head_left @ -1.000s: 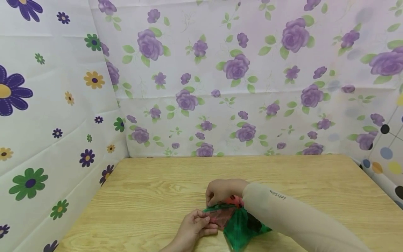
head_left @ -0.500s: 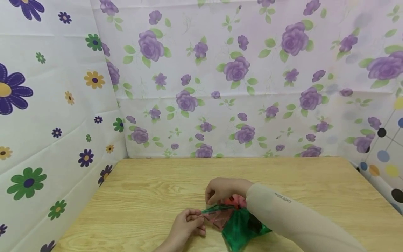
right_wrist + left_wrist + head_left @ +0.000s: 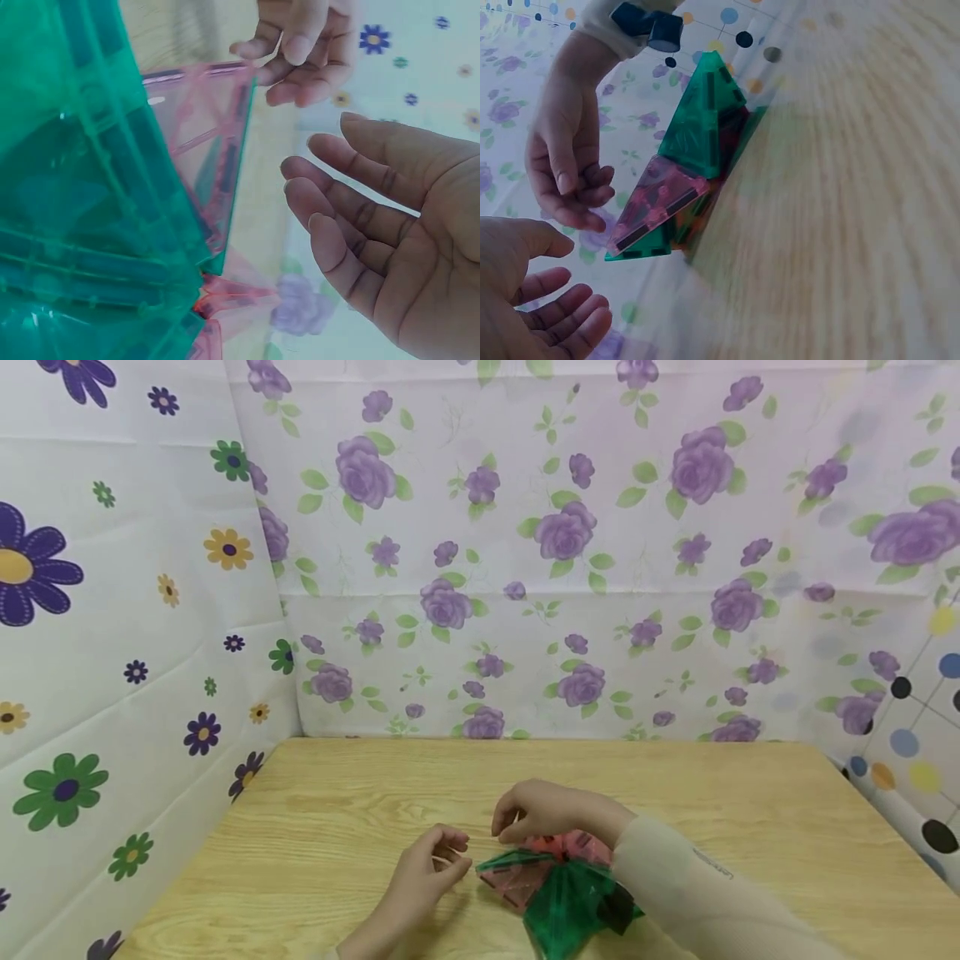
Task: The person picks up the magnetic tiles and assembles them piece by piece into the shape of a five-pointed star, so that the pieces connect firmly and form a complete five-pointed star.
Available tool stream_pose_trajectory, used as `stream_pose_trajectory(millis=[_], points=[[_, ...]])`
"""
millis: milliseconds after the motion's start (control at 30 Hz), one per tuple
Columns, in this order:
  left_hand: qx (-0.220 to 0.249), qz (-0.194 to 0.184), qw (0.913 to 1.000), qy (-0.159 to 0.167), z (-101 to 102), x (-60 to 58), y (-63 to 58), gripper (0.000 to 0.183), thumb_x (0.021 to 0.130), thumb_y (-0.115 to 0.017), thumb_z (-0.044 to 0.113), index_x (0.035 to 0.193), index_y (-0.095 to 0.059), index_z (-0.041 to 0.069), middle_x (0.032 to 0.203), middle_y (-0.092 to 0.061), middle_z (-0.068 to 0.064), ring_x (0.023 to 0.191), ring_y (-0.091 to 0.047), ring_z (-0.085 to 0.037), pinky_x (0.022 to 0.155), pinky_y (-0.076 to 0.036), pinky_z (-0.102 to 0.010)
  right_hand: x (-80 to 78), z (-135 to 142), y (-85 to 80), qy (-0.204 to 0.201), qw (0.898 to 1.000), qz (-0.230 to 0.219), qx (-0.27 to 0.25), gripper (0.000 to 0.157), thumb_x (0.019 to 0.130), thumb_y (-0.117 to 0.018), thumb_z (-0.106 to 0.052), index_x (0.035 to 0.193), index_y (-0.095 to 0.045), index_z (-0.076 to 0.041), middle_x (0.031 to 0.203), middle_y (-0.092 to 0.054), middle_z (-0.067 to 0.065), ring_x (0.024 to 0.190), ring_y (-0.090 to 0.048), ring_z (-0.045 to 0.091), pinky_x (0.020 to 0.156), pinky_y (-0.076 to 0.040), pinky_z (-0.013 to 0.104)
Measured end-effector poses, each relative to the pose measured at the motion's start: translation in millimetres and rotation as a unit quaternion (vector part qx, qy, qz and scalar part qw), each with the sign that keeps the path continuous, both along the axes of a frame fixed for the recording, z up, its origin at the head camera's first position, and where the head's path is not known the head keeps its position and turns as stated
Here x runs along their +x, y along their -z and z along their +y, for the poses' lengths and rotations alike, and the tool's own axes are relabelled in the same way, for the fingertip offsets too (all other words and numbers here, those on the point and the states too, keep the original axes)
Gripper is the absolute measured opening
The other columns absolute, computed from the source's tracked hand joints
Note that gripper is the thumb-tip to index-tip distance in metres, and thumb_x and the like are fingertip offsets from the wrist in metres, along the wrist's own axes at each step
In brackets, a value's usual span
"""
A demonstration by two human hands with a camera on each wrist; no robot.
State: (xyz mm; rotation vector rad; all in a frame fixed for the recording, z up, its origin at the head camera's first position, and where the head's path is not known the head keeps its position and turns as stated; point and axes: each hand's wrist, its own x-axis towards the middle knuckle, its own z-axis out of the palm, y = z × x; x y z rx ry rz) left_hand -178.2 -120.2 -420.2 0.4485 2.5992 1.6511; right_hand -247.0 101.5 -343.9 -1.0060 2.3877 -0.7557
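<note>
A star-like structure of translucent magnetic building tiles stands on the table, with green triangular tiles (image 3: 558, 914) and pink triangular tiles (image 3: 513, 881) joined at their edges. My left hand (image 3: 423, 877) is just left of the leftmost tile point, fingers loosely bent, holding nothing. Above the back of the structure hangs my right hand (image 3: 540, 810), its fingers relaxed and free of the tiles. The left wrist view shows a pink tile (image 3: 660, 195) leaning against a tall green tile (image 3: 694, 127). In the right wrist view, large green tiles (image 3: 67, 150) fill the left side.
The wooden table (image 3: 337, 827) reaches back to a hanging cloth (image 3: 465, 527) with purple roses. A cloth with coloured daisies (image 3: 135, 610) borders the left, and a dotted cloth (image 3: 911, 768) the right. A dark blue device (image 3: 649, 26) sits on the right sleeve.
My left hand has let go of the pink tile's tip and drawn away to the left. My right hand has lifted slightly off the tiles, its forearm shifting right.
</note>
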Motion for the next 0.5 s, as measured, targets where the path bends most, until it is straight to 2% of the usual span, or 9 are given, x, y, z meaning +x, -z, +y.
stream_pose_trajectory(millis=[167, 367, 500], points=[[-0.039, 0.042, 0.9983, -0.001, 0.1, -1.3, -3.4, 0.027, 0.089, -0.067, 0.015, 0.110, -0.059, 0.000, 0.107, -0.062, -0.015, 0.089, -0.058, -0.010, 0.073, -0.049, -0.016, 7.4, 13.7, -3.3, 0.004, 0.999, 0.001, -0.043, 0.013, 0.094, -0.063, -0.021, 0.103, -0.071, -0.019, 0.095, -0.070, -0.005, 0.080, -0.065, 0.010, 0.068, -0.052, 0.021], [-0.057, 0.070, 0.9958, 0.013, 2.5, -2.8, -4.8, 0.024, 0.089, -0.067, 0.013, 0.109, -0.060, 0.002, 0.107, -0.061, -0.015, 0.091, -0.058, -0.016, 0.073, -0.051, -0.017, 20.0, 31.9, -10.2, 0.027, 0.996, 0.016, -0.078, 0.018, 0.095, -0.061, -0.025, 0.109, -0.069, -0.018, 0.100, -0.070, 0.000, 0.076, -0.066, 0.021, 0.068, -0.053, 0.023], [-0.083, 0.088, 0.9926, 0.008, 0.1, -5.8, -3.6, 0.025, 0.090, -0.066, 0.014, 0.111, -0.060, 0.004, 0.109, -0.061, -0.013, 0.094, -0.058, -0.019, 0.076, -0.051, -0.019, 24.5, 41.6, -15.1, 0.045, 0.994, 0.045, -0.092, 0.021, 0.096, -0.059, -0.028, 0.112, -0.068, -0.018, 0.103, -0.070, 0.001, 0.081, -0.065, 0.015, 0.071, -0.053, 0.023]])
